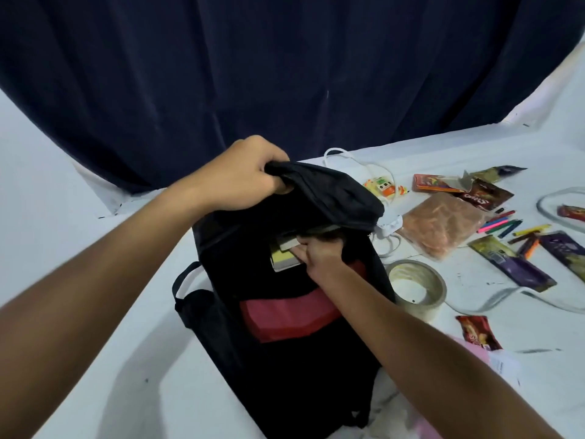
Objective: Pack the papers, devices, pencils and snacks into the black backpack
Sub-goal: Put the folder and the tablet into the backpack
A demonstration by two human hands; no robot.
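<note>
The black backpack point(285, 359), with a red panel on its front, lies on the white table. My left hand point(250, 177) grips the top flap and holds it lifted. My right hand point(319, 251) is at the mouth of the bag and holds a yellow-edged pad of paper point(281, 256) that sits half inside the opening. Its fingertips are hidden under the flap. To the right lie loose coloured pencils point(506, 226), a pencil box point(433, 183), several snack packets such as a purple one point(512, 264) and a red one point(478, 332), and a clear bag of orange snacks point(443, 226).
A roll of tape point(418, 288) stands just right of my right forearm. A white charger with its cable point(389, 226) lies behind the bag, and a grey cable point(493, 301) loops at the right. Pink and white papers point(503, 364) lie near the front. A dark curtain hangs behind the table.
</note>
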